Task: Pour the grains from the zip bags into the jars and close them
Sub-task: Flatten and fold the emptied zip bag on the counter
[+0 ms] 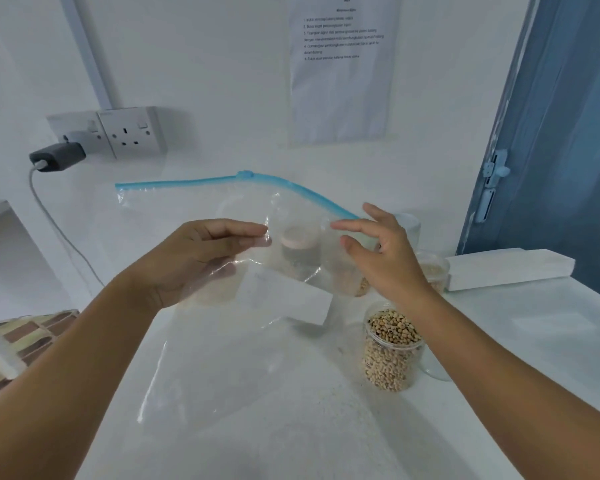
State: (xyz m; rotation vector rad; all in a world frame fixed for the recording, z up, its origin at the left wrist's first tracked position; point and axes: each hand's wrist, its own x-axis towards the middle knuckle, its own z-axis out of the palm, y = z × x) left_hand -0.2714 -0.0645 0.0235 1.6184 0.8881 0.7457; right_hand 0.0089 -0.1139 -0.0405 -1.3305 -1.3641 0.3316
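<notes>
Bag [222, 209] empty, pinched in left hand [194, 258]; right hand [378, 251] open beside it. Bean jar [392, 348] near counter's right edge full, lid still off.

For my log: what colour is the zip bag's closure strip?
Light blue, on the zip bag; head view.

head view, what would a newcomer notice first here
A clear zip bag with a blue zipper, held up mid-frame by the left hand, the right hand open beside it. Lower right on the counter, an open jar full of beans.
</notes>
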